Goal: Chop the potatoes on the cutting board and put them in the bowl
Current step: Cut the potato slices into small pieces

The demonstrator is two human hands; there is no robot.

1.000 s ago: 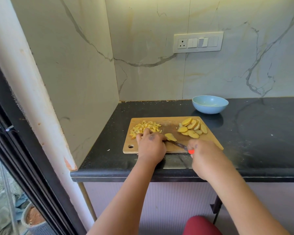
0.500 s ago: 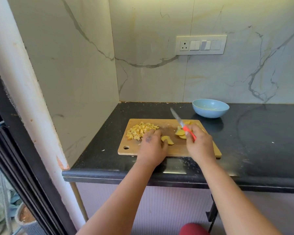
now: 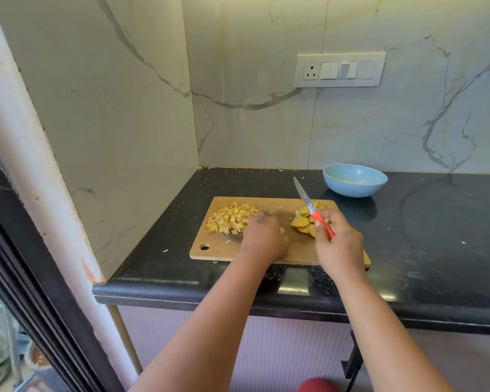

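A wooden cutting board (image 3: 269, 250) lies on a black surface (image 3: 436, 236). The left hand (image 3: 262, 236) rests on it beside diced potato (image 3: 229, 217); whether its fingers hold anything cannot be told. The right hand (image 3: 337, 244) grips a red-handled knife (image 3: 311, 209), blade raised over potato slices (image 3: 303, 222). A blue bowl (image 3: 354, 180) sits behind the board.

A pale blue bowl (image 3: 354, 180) is sitting near the back edge of the black, white-flecked worktop (image 3: 436, 236). Yellow potato pieces (image 3: 231, 219) are lying on the tan wooden cutting board (image 3: 300, 250). The knife (image 3: 313, 209) is showing a red-orange handle and silver blade. Grey veins are running across the cream marble wall (image 3: 266, 123).
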